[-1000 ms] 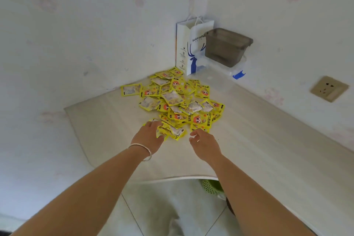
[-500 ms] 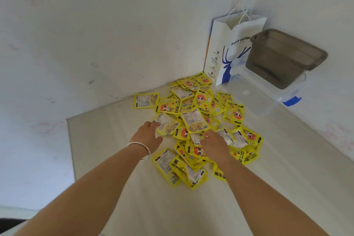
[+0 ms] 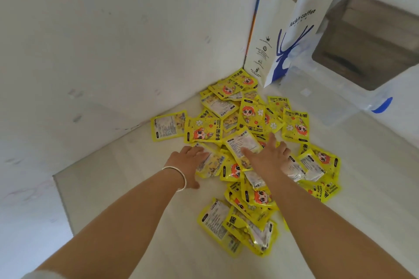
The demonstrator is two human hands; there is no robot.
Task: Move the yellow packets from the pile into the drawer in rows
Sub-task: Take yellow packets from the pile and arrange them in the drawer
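left to right: the left hand point(image 3: 189, 163), a thin white bangle point(image 3: 179, 176) on its wrist, lies palm down at the left edge of the pile of yellow hand-warmer packets point(image 3: 249, 154), fingers loosely extended over one face-down packet point(image 3: 209, 164) and gripping nothing. the right hand point(image 3: 268, 158) lies flat on the middle of the pile, fingers spread wide, pressing a label-side-up packet point(image 3: 241, 145) and pinching none. the pile fans across the pale wood-grain tabletop point(image 3: 127, 179) from the wall corner toward the viewer; no drawer is in view, so no packet appears stowed yet.

step in hand, as judged: gathering a first batch. it would go best if both hands sweep a few packets together, square their edges into a flat stack and turn them the same way, so that they can be laid in straight rows; a large grab risks slipping.

materials: the packets are flat, rectangular, glossy foil-like sachets, slick and slightly crinkled, with a cartoon print on one face and a white label on the other. behind stand a stiff white paper coffee bag point(image 3: 288, 29) with a blue deer emblem and string handles, then a translucent plastic box point(image 3: 333, 102) with a blue latch, a smoky brown bin point(image 3: 371, 36) on top of it.
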